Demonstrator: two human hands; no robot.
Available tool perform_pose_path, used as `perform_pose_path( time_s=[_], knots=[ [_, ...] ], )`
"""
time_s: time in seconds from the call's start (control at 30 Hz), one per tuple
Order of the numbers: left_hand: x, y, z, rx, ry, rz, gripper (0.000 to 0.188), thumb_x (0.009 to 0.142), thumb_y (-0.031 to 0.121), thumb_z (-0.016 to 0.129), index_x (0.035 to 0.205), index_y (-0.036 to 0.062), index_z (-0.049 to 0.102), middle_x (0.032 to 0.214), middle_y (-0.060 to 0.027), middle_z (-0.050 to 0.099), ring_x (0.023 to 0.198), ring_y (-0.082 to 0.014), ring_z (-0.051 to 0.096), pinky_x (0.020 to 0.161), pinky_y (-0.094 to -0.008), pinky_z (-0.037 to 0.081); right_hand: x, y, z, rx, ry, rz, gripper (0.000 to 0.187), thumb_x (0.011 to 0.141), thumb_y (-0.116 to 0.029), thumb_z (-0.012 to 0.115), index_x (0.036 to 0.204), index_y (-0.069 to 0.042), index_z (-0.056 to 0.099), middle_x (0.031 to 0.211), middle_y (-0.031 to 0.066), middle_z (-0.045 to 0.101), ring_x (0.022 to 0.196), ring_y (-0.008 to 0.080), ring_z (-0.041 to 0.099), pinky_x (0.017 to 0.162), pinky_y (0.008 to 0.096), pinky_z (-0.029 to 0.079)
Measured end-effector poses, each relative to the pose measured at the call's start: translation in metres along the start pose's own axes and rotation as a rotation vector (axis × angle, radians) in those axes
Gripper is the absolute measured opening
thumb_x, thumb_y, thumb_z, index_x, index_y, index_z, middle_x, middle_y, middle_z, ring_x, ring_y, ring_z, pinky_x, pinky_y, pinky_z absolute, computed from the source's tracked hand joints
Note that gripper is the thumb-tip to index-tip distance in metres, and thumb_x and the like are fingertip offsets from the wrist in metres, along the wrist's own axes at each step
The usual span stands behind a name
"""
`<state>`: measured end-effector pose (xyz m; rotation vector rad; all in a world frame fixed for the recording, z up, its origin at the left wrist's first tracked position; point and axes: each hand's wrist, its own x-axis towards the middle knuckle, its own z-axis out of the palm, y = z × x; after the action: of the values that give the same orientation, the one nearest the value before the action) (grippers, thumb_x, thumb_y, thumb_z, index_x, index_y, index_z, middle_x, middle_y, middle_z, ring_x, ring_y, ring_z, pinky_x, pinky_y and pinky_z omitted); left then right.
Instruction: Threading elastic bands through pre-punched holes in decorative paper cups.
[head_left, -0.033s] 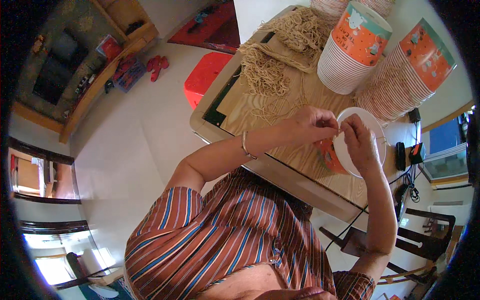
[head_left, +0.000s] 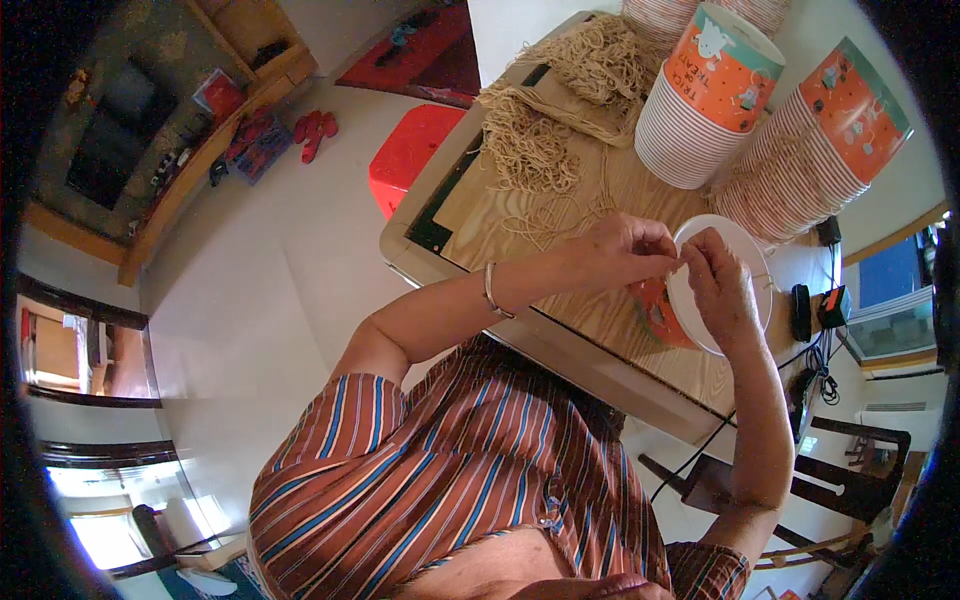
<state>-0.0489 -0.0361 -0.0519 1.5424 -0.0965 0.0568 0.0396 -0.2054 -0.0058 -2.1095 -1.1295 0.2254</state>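
A paper bucket (head_left: 664,320), orange outside and white inside, stands tilted near the table's right front edge. My left hand (head_left: 632,250) reaches across to its left rim, thumb and fingers pinched together. Meeting it fingertip to fingertip, my right hand (head_left: 720,288) is pinched too, held over the bucket's opening. A small pale bit of cord shows between the fingertips; most of it is hidden by the fingers. On the bucket's right side a short loop of cord (head_left: 768,281) pokes out from the rim.
Heaps of tan cord (head_left: 530,145) lie on the wooden table (head_left: 590,335), with loose strands near my left wrist. Behind stand two tall stacks of orange-topped buckets (head_left: 690,125), (head_left: 800,160). Black cables (head_left: 822,365) hang at the right edge; a red stool (head_left: 412,155) stands at the left.
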Motion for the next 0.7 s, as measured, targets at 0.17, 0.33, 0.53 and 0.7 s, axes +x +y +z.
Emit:
perform_pose_path(
  time_s=[0.17,0.33,0.53,0.7],
  knots=[
    [0.0,-0.003,-0.001,0.014,-0.031,0.022,0.015,0.09,0.019,0.061,0.097,0.0058,0.063,0.076,0.0005,0.062,0.06,-0.006,0.057,0.055,-0.0221,0.05,0.0,-0.005,-0.001,0.015,-0.022,0.024,0.017,0.093,-0.019,0.052,0.092,-0.003,0.056,0.076,0.0165,0.063,0.069,0.0314,0.063,0.062,0.04,0.048],
    [0.001,-0.004,-0.001,-0.005,-0.023,0.017,0.013,0.089,0.018,0.061,0.095,0.006,0.065,0.075,0.0004,0.062,0.059,-0.0063,0.057,0.054,-0.0221,0.049,0.002,0.0,-0.005,0.181,-0.089,0.216,0.013,0.093,-0.017,0.054,0.094,-0.005,0.059,0.063,0.0062,0.055,0.054,0.0126,0.051,0.049,0.0304,0.041],
    [0.001,-0.007,-0.001,-0.08,-0.01,0.016,0.012,0.089,0.016,0.062,0.092,0.0056,0.066,0.073,0.0006,0.062,0.059,-0.0069,0.058,0.053,-0.0223,0.049,-0.005,-0.011,-0.014,0.503,-0.137,0.404,0.01,0.092,-0.017,0.057,0.095,-0.008,0.06,0.058,-0.0025,0.049,0.045,0.0048,0.04,0.038,0.0228,0.029],
    [0.0,-0.011,0.001,-0.146,0.006,0.029,0.013,0.09,0.017,0.063,0.093,0.004,0.066,0.073,0.0006,0.062,0.06,-0.0067,0.058,0.053,-0.0228,0.049,-0.006,-0.008,-0.012,0.506,-0.149,0.445,0.011,0.089,-0.017,0.063,0.093,-0.008,0.06,0.057,-0.0044,0.048,0.042,0.004,0.038,0.036,0.0223,0.028]
  ],
)
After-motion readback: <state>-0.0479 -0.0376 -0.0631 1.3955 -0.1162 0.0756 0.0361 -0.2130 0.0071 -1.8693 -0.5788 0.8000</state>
